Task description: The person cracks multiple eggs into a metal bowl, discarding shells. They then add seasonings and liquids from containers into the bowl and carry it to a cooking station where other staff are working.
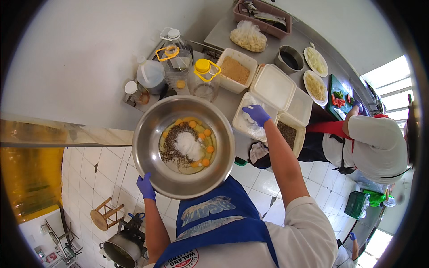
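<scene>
A large stainless steel bowl (144, 147) rests partly on the metal counter in front of me. Several raw eggs (207, 132) lie in its bottom, with ground black pepper (172, 139) and a heap of white powder (188, 145) over them. My left hand (146, 187), in a purple glove, grips the rim at the lower left. My right hand (257, 115), gloved alike, reaches into a white plastic tub (238, 117) of white powder (253, 125). Its fingertips are partly in the powder; whether they hold any is hidden. The tub's lid (273, 87) lies behind it.
Beside the right tub stands another tub of dark ground spice (286, 134). Behind are a tub of brown powder (234, 70), a metal pot (290, 59) and plastic jugs (204, 80). At right, a co-worker (375, 144) works at a green cutting board (333, 87). A wooden stool (100, 216) stands lower left.
</scene>
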Motion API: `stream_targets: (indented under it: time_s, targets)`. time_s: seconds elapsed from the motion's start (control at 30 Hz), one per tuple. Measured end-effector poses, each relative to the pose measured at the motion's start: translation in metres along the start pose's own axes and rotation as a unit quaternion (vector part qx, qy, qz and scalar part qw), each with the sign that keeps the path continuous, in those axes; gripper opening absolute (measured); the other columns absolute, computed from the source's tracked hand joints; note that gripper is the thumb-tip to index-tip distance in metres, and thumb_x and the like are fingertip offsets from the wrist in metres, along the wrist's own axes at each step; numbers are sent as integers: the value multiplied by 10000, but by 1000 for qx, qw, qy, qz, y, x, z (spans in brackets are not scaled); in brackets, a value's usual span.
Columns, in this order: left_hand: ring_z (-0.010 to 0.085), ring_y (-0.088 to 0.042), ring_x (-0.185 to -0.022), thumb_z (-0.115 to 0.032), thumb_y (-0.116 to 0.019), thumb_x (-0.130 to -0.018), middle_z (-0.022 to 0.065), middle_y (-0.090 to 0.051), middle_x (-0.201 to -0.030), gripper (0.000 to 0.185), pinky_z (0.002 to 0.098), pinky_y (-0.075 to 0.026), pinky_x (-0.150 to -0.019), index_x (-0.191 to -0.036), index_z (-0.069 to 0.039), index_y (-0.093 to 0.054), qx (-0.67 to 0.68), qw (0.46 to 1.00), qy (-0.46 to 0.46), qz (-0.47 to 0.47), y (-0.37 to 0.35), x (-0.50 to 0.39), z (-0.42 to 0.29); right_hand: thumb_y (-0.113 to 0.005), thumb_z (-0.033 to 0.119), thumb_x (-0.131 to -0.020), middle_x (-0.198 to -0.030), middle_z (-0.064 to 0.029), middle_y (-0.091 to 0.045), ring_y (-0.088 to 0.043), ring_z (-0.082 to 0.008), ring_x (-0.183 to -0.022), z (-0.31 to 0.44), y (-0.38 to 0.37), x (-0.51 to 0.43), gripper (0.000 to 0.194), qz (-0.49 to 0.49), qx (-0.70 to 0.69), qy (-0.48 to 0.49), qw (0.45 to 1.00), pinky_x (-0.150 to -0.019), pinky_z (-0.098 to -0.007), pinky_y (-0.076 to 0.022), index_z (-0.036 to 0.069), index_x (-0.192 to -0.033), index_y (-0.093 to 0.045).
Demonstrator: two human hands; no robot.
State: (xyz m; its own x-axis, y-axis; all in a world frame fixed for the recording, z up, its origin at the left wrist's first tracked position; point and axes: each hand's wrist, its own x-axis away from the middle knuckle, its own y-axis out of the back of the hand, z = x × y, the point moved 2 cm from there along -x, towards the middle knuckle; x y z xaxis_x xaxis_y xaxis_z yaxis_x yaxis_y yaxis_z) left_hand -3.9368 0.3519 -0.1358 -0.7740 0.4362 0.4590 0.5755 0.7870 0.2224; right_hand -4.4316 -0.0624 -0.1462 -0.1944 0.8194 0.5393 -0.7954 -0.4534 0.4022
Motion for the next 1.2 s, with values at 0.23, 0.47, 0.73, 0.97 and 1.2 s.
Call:
stream_targets:
  time_s: [0.23,0.47,0.73,0.97,1.2]
  targets:
    - [193,-667,-866,-133,-725,-903,121,-724,-1028,350,335,-547,-787,-1161,100,-690,-3,1000,-12,-2,3,-3,9,-743,332,-947,-801,-84,-691,-645,-153,-754,61,10,55,384,-33,-98,-37,994,-592,-312,-516,-40,-1040,-758]
    - [182,-669,-838,-139,-711,-899,108,-733,-1002,342,338,-549,-778,-1154,88,-710,-3,1000,-24,-3,-3,-1,11,-750,290,-926,-870,-90,-736,-686,-208,-809,138,-114,125,357,147,-125,63,979,-708,-329,-568,-26,-1093,-743]
    - [189,-687,-816,-148,-714,-883,119,-747,-948,339,354,-555,-751,-1133,81,-721,2,1000,-23,3,-6,0,11,-752,270,-890,-1200,-251,-708,-666,-419,-1126,177,-215,144,441,17,184,351,918,-1015,-469,-521,-1,-1235,-705]
    - [180,-682,-820,-151,-724,-878,112,-748,-950,338,353,-555,-754,-1121,84,-726,-8,999,-32,3,-4,-4,18,-742,241,-902,-1238,-259,-699,-676,-397,-1149,178,-287,152,477,4,114,308,945,-1008,-456,-528,2,-1310,-676]
    - [182,-670,-842,-101,-718,-894,112,-744,-1014,293,336,-551,-769,-1128,75,-720,28,999,-29,12,-2,-10,27,-719,185,-870,-1199,-174,-705,-621,-397,-1166,113,-184,145,322,-209,177,419,866,-1044,-499,-471,71,-1171,-716]
